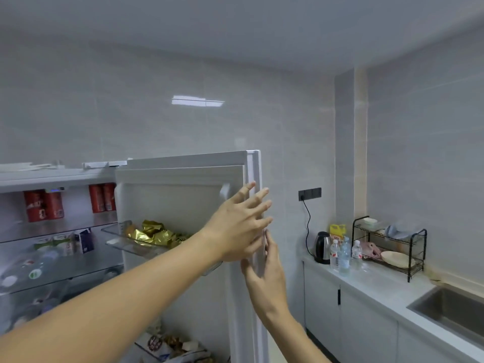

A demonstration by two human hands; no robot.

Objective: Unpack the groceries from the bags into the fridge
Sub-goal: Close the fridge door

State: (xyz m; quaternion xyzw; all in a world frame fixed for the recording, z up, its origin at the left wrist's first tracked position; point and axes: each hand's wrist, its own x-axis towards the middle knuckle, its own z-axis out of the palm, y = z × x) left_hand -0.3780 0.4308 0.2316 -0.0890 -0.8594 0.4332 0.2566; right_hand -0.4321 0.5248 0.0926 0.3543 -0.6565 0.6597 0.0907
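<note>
The white fridge stands open, and its door (pixel 183 195) is swung out toward me. My left hand (pixel 241 221) lies flat on the inner side of the door's free edge with its fingers spread, holding nothing. Just below it, my right hand (pixel 264 273) grips that same edge, thumb outside and fingers inside. Red cans (pixel 43 205) stand on the top shelf, with cartons (pixel 62 243) on the shelf below. Gold packets (pixel 154 234) fill the upper door bin. Snack bags (pixel 170 347) sit in a lower door bin. No grocery bag is in view.
To the right runs a white counter (pixel 387 292) with an electric kettle (pixel 322 247), water bottles (pixel 344 255), a black dish rack (pixel 390 244) and a steel sink (pixel 453 310). A wall socket (pixel 309 193) with a cord sits behind the door's edge.
</note>
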